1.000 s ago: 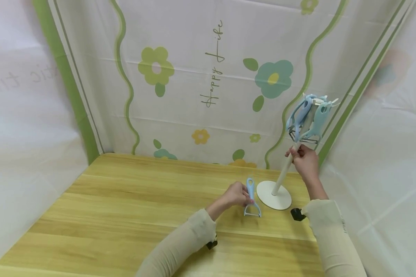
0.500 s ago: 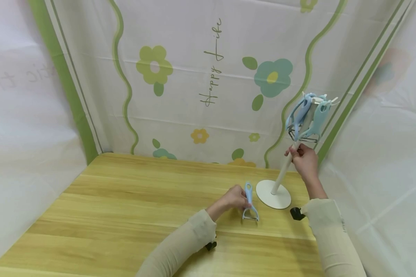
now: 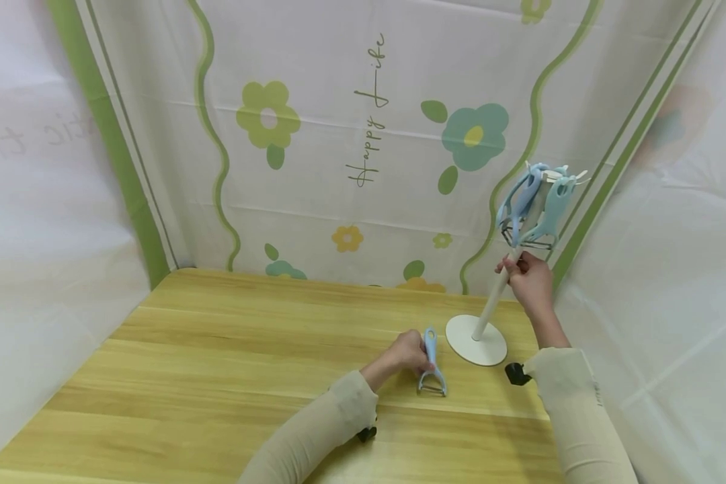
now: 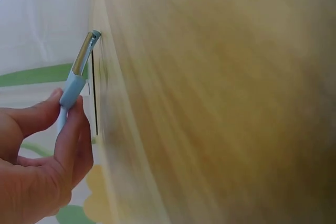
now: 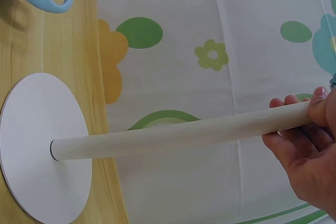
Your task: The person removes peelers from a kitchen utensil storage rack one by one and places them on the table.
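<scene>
My left hand (image 3: 410, 351) pinches a light blue Y-shaped peeler (image 3: 431, 346) just over the table, its blade end toward me. In the left wrist view, thumb and fingers hold the peeler (image 4: 73, 88) near its head; I cannot tell whether it touches the wood. My right hand (image 3: 532, 282) grips the upper pole of a white stand (image 3: 491, 306), and the right wrist view shows fingers and thumb around that pole (image 5: 199, 132). Several blue and blue-green peelers (image 3: 555, 208) hang from hooks at the stand's top.
The stand's round white base (image 3: 467, 344) rests on the wooden table (image 3: 248, 363) near its back right corner. Behind the table hangs a white curtain (image 3: 339, 134) with printed flowers, and pale sheets close both sides. A black wrist device (image 3: 517, 374) sits under the right sleeve.
My left hand has drawn the peeler toward me and slightly left, away from the stand's base. The right hand keeps its hold on the pole; the stand has hardly moved.
</scene>
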`<move>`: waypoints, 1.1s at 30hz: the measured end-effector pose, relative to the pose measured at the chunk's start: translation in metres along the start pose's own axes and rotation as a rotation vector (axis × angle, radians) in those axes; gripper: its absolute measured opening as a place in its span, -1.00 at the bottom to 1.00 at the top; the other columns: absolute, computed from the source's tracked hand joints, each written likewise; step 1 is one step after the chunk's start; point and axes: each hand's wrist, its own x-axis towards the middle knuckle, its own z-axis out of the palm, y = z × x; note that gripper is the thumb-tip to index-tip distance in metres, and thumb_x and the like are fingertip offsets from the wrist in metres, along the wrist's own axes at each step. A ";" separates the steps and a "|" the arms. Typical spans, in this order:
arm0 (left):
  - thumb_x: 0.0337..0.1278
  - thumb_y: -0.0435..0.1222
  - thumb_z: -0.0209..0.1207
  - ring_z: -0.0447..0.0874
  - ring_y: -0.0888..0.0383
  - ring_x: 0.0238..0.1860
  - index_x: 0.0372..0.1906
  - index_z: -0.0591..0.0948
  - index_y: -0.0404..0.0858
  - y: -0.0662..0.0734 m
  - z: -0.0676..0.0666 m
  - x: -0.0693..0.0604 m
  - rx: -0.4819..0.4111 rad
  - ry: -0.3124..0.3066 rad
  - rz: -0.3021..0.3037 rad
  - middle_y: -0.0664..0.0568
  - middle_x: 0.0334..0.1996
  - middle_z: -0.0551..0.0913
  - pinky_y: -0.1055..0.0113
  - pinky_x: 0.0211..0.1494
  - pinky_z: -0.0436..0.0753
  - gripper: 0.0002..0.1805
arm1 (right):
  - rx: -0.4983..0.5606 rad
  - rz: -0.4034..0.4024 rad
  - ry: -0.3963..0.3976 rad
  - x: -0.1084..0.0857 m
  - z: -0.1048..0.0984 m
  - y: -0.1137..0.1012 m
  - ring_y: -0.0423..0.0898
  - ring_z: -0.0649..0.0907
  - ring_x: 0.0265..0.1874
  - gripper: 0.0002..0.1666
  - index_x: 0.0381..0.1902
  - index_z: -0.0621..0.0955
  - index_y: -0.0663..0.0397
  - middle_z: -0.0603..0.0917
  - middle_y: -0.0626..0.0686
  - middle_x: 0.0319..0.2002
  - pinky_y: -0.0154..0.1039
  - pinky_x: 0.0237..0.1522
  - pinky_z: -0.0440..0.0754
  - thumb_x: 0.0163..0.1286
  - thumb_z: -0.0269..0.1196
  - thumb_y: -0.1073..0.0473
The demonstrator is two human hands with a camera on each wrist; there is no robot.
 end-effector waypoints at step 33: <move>-0.05 -0.40 0.43 0.28 0.23 -0.61 -0.59 0.40 -0.20 0.006 0.001 -0.004 0.583 0.063 0.099 0.11 -0.65 0.33 0.48 -0.57 0.32 -0.63 | 0.040 -0.004 0.004 -0.001 -0.001 0.000 -0.54 0.57 -0.40 -0.62 -0.04 0.61 0.36 0.74 0.28 -0.19 -0.63 -0.39 0.56 0.55 0.11 0.08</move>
